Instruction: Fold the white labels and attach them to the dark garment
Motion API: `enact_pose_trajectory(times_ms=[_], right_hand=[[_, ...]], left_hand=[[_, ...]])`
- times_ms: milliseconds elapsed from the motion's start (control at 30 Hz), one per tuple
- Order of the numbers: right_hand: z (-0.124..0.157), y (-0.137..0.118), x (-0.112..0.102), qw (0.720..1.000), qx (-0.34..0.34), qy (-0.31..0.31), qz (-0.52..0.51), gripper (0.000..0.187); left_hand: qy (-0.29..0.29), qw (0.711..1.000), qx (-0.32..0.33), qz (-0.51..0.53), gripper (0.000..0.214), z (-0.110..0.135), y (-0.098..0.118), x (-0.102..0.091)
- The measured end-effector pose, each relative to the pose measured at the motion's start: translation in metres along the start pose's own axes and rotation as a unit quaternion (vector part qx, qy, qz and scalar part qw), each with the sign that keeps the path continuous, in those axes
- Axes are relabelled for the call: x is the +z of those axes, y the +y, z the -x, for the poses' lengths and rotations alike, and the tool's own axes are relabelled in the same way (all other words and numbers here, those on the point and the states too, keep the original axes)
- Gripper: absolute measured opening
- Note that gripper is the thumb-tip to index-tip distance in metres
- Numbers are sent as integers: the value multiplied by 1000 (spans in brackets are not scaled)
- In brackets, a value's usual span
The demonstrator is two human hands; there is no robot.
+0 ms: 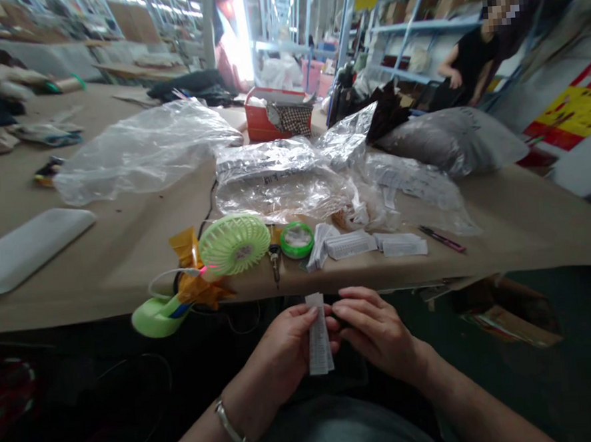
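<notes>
Below the table's front edge, my left hand (288,345) and my right hand (375,329) meet over my lap. Both pinch a narrow white printed label strip (319,343), which hangs down between them. My left thumb and fingers close on its left side, and my right fingertips close on its upper right edge. Something small and dark shows under my right fingers; I cannot make it out. Just above, on the brown table (501,228), lie more white label strips (350,246), a green tape roll (297,239) and a small green fan (234,243).
Crumpled clear plastic bags (283,178) cover the table's middle, with a red box (274,115) behind. A red pen (441,239) lies right of the labels, a white flat pad (29,247) at the left. A person in black stands by shelving at the far right.
</notes>
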State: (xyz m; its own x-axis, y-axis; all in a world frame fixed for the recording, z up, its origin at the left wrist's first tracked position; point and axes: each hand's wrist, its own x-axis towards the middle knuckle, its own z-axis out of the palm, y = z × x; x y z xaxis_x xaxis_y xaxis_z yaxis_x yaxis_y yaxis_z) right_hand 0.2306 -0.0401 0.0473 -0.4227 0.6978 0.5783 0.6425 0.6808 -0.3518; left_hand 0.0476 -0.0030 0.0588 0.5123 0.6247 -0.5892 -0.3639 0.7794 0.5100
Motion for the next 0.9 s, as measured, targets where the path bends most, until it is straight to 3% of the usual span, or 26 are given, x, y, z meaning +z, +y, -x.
enact_pose_trajectory(times_ms=[67,133,233,333,433,567,667,767,800,900], right_hand=[[8,20,-12,990,86,47,100,39],[17,43,-21,958,167,71,224,49],[32,68,-27,917,218,36,332,53],[42,78,-27,921,214,24,324,43],[46,82,-32,947,189,71,249,28],[45,86,-43,957,176,125,196,19],[37,75,-46,957,182,163,157,16],[21,42,-36,968,156,189,52,14],[15,29,-29,975,126,180,2,15],[-2,-8,-6,994,11,76,-83,16]], left_hand=[[32,999,-9,-24,9,1,1,0],[45,998,-14,-35,8,1,1,0],[43,998,-21,-40,9,0,-1,1],[45,998,-20,-45,8,-1,-3,0],[44,998,-17,-44,8,-2,-4,-1],[46,998,-17,-41,7,-2,-3,-2],[31,999,-18,-39,8,-1,-3,-2],[5,999,-26,-37,12,2,-4,0],[-5,999,-30,-33,13,4,-3,1],[-39,999,-19,0,12,6,-2,3]])
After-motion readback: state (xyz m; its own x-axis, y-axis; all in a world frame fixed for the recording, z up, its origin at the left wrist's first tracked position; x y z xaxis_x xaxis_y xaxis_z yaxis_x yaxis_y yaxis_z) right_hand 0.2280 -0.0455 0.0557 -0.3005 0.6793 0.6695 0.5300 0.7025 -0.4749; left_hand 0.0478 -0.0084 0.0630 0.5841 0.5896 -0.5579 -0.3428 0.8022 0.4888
